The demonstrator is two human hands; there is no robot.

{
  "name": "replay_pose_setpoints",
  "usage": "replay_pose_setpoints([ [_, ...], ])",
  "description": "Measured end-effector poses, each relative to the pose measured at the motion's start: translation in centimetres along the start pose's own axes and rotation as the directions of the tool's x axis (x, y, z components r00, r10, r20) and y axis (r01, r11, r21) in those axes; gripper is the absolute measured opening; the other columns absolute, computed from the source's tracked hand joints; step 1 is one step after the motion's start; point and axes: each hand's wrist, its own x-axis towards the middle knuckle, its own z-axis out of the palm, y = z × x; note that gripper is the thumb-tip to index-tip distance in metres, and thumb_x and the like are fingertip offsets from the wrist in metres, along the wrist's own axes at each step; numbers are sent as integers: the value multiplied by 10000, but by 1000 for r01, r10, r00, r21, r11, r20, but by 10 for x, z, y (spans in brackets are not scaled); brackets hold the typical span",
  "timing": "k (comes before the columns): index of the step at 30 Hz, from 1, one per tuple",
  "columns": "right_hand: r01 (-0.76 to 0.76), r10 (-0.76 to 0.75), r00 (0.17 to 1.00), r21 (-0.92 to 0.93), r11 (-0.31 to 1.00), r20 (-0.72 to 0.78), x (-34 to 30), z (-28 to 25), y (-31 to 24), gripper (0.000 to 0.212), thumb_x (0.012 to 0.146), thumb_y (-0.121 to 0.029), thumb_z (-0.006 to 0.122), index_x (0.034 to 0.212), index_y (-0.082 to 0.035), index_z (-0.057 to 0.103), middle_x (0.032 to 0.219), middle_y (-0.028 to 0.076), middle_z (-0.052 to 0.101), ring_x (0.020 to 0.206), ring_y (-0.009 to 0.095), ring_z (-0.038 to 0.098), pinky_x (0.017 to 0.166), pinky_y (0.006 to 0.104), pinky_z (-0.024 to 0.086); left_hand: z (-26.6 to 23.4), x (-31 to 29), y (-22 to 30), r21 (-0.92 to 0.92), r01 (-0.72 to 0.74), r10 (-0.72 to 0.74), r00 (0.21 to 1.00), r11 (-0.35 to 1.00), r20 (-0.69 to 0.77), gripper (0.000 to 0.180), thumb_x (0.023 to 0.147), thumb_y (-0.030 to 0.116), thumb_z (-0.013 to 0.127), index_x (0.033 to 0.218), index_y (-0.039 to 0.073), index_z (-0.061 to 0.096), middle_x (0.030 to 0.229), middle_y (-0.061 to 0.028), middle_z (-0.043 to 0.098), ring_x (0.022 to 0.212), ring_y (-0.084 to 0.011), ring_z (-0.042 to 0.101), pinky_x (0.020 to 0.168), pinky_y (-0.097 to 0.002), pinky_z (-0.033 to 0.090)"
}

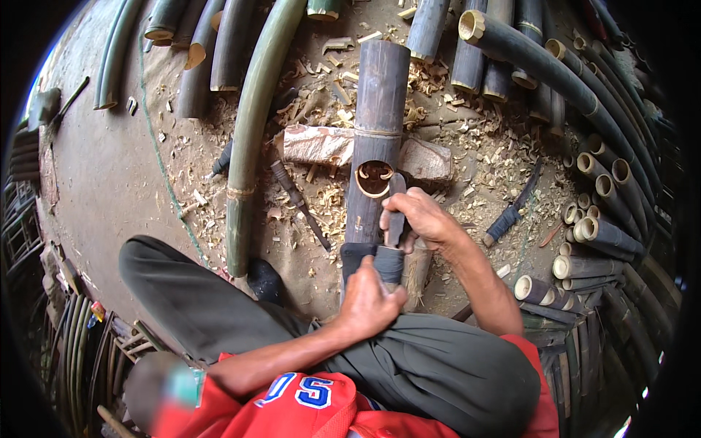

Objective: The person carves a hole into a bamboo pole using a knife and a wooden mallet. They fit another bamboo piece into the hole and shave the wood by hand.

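Observation:
A thick grey-brown bamboo tube [381, 87] lies lengthwise before me, with a round hole [374, 179] cut in its upper side. My left hand [371, 298] is closed around a handle with dark wrapping [389, 264] over the tube's near end. Farther along, the fingers of my right hand [420, 217] pinch a dark flat blade-like piece [396, 212], rounded at its far end, just beside the hole. Whether that piece and the wrapped handle are one tool, I cannot tell. Pale curled shavings show inside the hole.
Brick-like blocks [318, 144] lie under the tube. A long green bamboo [266, 95] curves at its left. Knives with wrapped handles [502, 223] and a dark slender tool [298, 201] rest among wood chips. Several bamboo tubes [613, 233] are stacked on the right.

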Motion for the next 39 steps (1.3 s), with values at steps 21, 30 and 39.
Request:
replay_pose_setpoints([
  [21, 164, -455, 890, 918, 360, 19, 16, 77, 12, 304, 1075, -307, 521, 1216, -48, 595, 1107, 129, 716, 993, 240, 731, 840, 419, 638, -143, 2, 113, 898, -191, 521, 852, 395, -48, 202, 704, 91, 730, 868, -16, 677, 709, -173, 676, 689, -336, 720, 654, -451, 560],
  [30, 8, -393, 913, 962, 274, 104, 20, 101, 2, 343, 1074, -325, 575, 1313, -79, 575, 1271, 124, 679, 1099, 273, 710, 974, 433, 623, -194, 50, 171, 884, -449, 258, 846, -127, 466, 143, 714, 141, 769, 795, 33, 722, 746, -100, 736, 739, -263, 763, 652, -387, 602],
  [39, 125, -158, 986, 835, 536, -46, 25, 116, 4, 345, 965, -290, 659, 1055, 43, 647, 909, 207, 728, 737, 313, 746, 670, 413, 650, -236, 89, 55, 459, -240, -41, 852, 855, 522, 315, 685, 189, 866, 901, -2, 740, 667, -20, 669, 556, -137, 600, 507, -329, 487],
])
